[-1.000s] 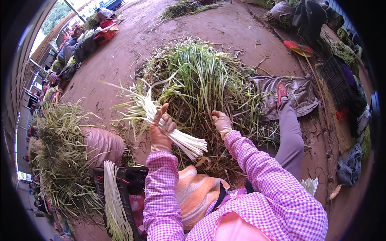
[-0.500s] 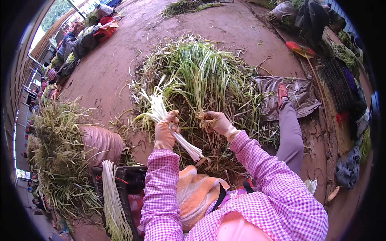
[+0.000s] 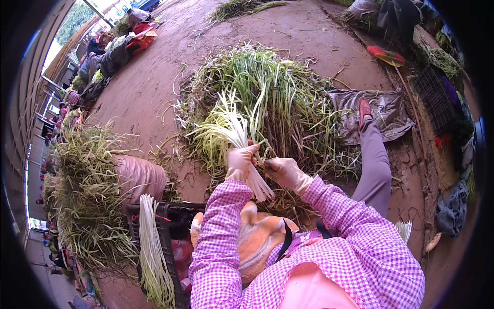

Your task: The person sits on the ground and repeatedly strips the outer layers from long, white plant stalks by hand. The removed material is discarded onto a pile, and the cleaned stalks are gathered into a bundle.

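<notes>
Reddish dirt floor (image 3: 149,98), 1 green stalk pile (image 3: 280,85) ahead. Left hand (image 3: 241,162) clamped round pale stalk bundle (image 3: 236,131) at pile's near side; right hand (image 3: 285,172) just beside, can't tell its grip.

L hand (image 3: 241,162) curled, R hand (image 3: 286,174) pinched just beside it; forearms (image 3: 220,232) angled fwd & inward.

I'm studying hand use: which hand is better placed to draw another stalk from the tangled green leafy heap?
Right hand, probably: it is at the near side of the tangled green leafy heap, holding little if anything, while the left hand grips a bundle of slim white stalks.
</notes>
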Action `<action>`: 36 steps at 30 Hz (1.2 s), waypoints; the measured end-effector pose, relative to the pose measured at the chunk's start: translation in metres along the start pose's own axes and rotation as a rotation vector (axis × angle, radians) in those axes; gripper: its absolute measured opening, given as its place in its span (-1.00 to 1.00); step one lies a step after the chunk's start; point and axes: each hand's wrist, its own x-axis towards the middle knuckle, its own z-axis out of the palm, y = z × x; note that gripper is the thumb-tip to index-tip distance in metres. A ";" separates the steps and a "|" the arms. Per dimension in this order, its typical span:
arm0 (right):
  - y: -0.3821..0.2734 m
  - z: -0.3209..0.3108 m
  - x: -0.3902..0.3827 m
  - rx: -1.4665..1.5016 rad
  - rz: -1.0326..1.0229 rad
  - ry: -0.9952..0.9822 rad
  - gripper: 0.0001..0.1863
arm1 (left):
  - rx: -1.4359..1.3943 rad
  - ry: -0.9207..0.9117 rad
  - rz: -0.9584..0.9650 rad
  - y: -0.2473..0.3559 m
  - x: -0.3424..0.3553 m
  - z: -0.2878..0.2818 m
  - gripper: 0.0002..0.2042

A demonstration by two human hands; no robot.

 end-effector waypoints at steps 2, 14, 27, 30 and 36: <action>0.002 0.000 0.002 0.066 0.020 -0.025 -0.76 | -0.018 -0.021 -0.041 -0.003 0.004 -0.002 -0.79; -0.001 0.014 0.031 -0.260 0.442 -0.061 -0.79 | 0.088 0.102 -0.059 -0.008 0.011 -0.010 -0.87; 0.180 0.001 -0.156 -0.776 0.722 -1.210 -0.63 | -0.262 0.092 0.037 0.044 0.007 -0.054 -0.82; 0.139 -0.016 -0.105 -0.811 0.656 -1.290 -0.60 | -0.193 -0.030 -0.063 0.034 0.010 -0.057 -0.82; 0.037 -0.020 0.015 0.861 0.715 -0.243 -0.62 | -0.161 0.007 -0.087 0.019 0.004 -0.035 -0.85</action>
